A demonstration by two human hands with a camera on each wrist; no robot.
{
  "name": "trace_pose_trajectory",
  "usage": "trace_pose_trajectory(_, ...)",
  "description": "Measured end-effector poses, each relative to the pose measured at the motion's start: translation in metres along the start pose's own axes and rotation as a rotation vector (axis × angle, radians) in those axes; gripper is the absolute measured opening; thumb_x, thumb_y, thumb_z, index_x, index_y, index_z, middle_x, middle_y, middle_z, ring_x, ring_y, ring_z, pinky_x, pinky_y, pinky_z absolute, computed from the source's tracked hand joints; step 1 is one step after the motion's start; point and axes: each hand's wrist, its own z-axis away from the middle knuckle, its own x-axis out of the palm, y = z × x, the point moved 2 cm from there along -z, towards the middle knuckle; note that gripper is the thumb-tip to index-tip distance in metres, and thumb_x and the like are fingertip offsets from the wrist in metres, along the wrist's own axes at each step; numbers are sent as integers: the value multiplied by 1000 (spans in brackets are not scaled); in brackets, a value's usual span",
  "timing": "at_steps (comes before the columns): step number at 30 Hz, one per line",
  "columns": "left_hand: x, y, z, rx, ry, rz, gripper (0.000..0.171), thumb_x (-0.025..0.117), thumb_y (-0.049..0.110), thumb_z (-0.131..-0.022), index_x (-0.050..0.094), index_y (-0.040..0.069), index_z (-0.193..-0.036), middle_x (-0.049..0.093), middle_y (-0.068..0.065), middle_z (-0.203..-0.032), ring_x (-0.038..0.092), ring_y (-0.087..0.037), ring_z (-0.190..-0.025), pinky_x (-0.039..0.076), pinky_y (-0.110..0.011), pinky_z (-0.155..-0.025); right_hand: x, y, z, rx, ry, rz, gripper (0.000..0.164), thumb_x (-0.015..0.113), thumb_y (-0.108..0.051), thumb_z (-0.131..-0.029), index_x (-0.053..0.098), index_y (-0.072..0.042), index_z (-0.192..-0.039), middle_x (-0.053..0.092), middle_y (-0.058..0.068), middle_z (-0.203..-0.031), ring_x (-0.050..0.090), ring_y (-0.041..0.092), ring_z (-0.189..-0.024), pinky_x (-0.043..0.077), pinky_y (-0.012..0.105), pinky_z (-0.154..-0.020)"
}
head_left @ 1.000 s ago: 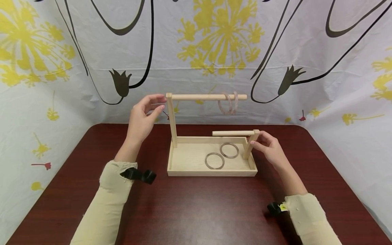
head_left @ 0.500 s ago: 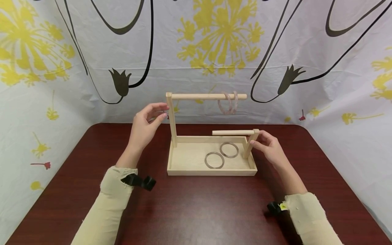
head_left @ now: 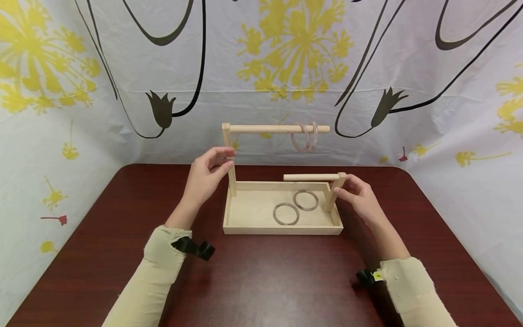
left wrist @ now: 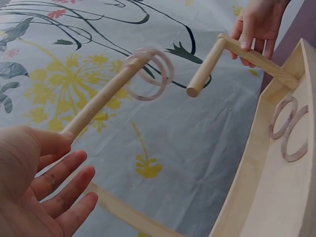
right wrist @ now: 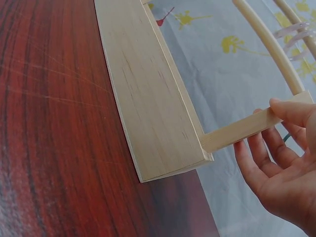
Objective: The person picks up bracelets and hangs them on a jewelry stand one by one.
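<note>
A pale wooden jewelry stand (head_left: 253,230) with a shallow tray base sits on the table. Its tall left post (head_left: 231,177) carries a long bar (head_left: 261,129), where two translucent bangles (head_left: 314,138) hang near the free end. Two more bangles (head_left: 286,214) lie in the tray. My left hand (head_left: 206,177) is at the tall post, fingertips overlapping it in the head view; the left wrist view shows the fingers loosely spread. At the right, my right hand (head_left: 361,197) pinches the short post (right wrist: 242,128) between thumb and fingers, below the short bar (head_left: 311,177).
The dark red-brown table (head_left: 261,281) extends in front of the stand and to both sides. Behind it hangs a white cloth (head_left: 261,68) with yellow and dark flower prints. Black straps (head_left: 194,247) sit at both sleeve cuffs.
My left hand has moved down and to the right, from beside the top of the tall post to lower along it. My right hand and the stand have stayed in place.
</note>
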Motion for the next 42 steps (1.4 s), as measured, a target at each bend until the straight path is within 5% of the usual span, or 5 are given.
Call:
trace_pose_trajectory(8,9,-5,5,-17,-34,-1,30,66,10,-97,65,5,-126,68,-14,-126,66,-26,-117,55,-33,-95,0,0,0,6,5,13,34,67,-15,-96,55,5,-120,65,-19,-98,64,-2,-91,49,14,-82)
trace_pose_trajectory(20,21,-11,10,-60,-69,4,31,66,13,-97,64,7,-127,68,-12,-126,66,-25,-116,54,-41,-97,0,0,0,8,11,13,21,68,-15,-95,60,-4,-111,65,-18,-96,64,-1,-89,49,15,-80)
trace_pose_trajectory(42,41,-22,16,-67,-128,6,26,67,12,-96,67,8,-122,69,-14,-121,68,-29,-110,56,-41,-94,1,-1,1,-3,24,1,26,68,-10,-94,59,0,-116,65,-19,-94,64,-2,-88,50,15,-78)
